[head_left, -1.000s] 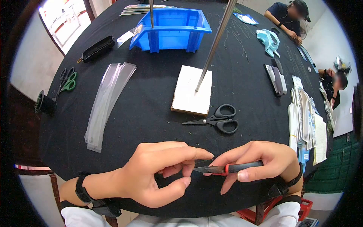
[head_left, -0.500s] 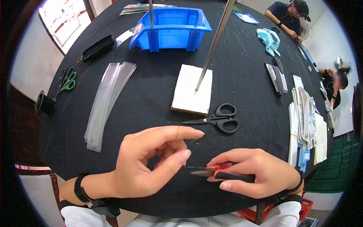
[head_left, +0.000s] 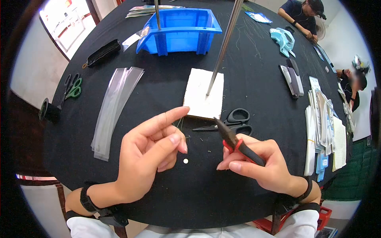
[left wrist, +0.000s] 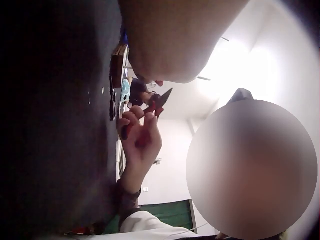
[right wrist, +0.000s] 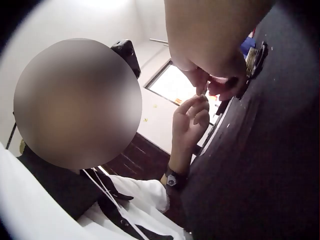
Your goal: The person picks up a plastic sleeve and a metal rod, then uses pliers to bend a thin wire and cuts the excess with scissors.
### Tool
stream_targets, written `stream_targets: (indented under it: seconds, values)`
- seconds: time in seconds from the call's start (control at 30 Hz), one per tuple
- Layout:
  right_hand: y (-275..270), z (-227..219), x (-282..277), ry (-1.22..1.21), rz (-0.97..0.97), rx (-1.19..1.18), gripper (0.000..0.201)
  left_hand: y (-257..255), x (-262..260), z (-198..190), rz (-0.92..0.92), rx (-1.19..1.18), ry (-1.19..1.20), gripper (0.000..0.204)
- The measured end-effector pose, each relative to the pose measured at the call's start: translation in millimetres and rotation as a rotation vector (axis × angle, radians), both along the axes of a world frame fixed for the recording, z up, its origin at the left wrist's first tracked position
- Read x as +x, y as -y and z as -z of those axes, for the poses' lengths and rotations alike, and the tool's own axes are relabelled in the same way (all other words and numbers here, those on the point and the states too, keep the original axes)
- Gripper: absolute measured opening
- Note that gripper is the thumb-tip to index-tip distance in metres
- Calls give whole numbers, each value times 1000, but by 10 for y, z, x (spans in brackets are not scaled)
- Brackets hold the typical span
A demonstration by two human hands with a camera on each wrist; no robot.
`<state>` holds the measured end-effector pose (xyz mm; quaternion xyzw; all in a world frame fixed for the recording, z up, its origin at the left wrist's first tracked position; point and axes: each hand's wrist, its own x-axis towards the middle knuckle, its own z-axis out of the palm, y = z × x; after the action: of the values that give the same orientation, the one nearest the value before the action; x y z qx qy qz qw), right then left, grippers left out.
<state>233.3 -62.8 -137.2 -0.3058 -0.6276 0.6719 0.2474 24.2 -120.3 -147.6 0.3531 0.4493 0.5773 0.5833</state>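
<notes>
In the head view my left hand (head_left: 152,154) is raised over the table, index finger extended forward and thumb against the other curled fingers. Thin dark-green strands (head_left: 181,123) stick out from its fingers. My right hand (head_left: 258,160) grips pliers (head_left: 228,133) with red-and-black handles, their dark pointed nose tilted up and left. The pliers' nose (left wrist: 165,97) also shows in the left wrist view. Beyond the hands lie black scissors (head_left: 238,116), partly behind the pliers. A white foam block (head_left: 200,89) with a metal rod (head_left: 222,55) standing in it is just past them.
A small white disc (head_left: 185,161) lies between the hands. Clear plastic sleeves (head_left: 115,111), green-handled scissors (head_left: 74,89) and a black pouch (head_left: 103,52) are leftward. A blue bin (head_left: 182,39) stands behind; a stapler (head_left: 291,81) and packet stacks (head_left: 317,127) are rightward. Two people sit farther off.
The hands have drawn apart. The pliers have swung from pointing left beside the left fingers to pointing up and away. The left hand has moved slightly left, its index finger now extended forward.
</notes>
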Motion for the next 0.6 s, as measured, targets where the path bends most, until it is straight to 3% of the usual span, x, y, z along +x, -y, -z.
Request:
stream_targets:
  seconds: [0.1, 0.2, 0.4, 0.6]
  values:
    - [-3, 60, 17, 53, 7, 327, 15, -4, 5, -11, 52, -74, 58, 42]
    - [54, 136, -27, 99, 48, 439, 22, 36, 21, 9, 167, -116, 185, 39]
    - [100, 191, -66, 61, 55, 440, 27, 109, 78, 24, 302, -180, 327, 41]
    - [99, 189, -50, 37, 7, 372, 25, 123, 102, 31, 295, -165, 369, 40]
